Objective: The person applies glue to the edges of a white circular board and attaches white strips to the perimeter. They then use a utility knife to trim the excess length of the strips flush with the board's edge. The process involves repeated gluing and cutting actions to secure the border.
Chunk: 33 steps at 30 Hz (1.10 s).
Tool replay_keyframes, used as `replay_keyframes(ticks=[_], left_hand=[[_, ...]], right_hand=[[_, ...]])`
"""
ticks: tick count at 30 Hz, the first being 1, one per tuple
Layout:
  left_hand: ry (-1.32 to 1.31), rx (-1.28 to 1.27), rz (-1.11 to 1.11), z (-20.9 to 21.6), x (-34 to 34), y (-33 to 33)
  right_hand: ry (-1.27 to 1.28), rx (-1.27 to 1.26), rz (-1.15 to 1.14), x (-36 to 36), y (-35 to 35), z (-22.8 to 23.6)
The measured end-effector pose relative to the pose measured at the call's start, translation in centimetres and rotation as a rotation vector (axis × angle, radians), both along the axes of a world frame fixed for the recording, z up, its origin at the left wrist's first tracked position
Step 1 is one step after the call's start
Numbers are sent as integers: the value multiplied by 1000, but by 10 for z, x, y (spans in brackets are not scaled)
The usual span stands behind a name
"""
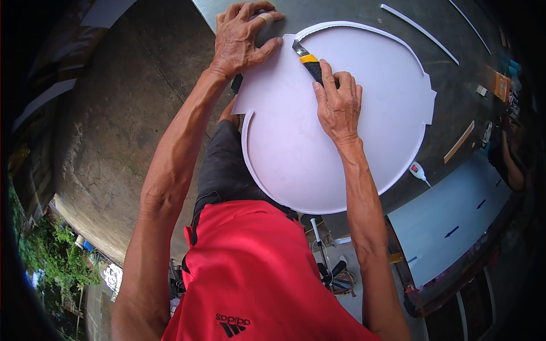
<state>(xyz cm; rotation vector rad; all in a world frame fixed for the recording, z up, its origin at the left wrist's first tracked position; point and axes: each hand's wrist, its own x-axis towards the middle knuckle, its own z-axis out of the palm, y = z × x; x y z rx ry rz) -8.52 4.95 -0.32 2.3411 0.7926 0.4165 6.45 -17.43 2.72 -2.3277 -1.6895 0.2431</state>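
A large white round panel (335,125) lies in front of me, with a thin raised strip along parts of its edge and small tabs jutting at the left, top left and right. My right hand (340,105) is closed round a black and yellow utility knife (309,61). The knife's blade points up and left, close to the end of the raised strip at the panel's top left. Beside that corner, my left hand (242,42) rests with fingers apart and the thumb tip against the panel's edge. A ring band shows on one left finger.
The panel sits on a dark table (352,8). On it lie curved white strips (421,33), a wooden strip (459,142) and a small white bottle with a thin nozzle (418,171). A light blue sheet (449,219) is at the lower right. Concrete floor (125,113) stretches left.
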Motion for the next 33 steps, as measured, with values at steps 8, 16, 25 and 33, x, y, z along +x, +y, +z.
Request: replay_keyframes(ticks=[8,16,25,33], left_hand=[[11,-10,9,1,1,0],[3,10,15,2,3,-2],[-15,33,4,1,4,-3],[2,31,6,1,-1,0]], right_hand=[[27,3,59,10,-6,2],[-2,-31,36,7,-3,2],[-52,16,11,3,-2,-4],[81,65,69,13,-10,1]])
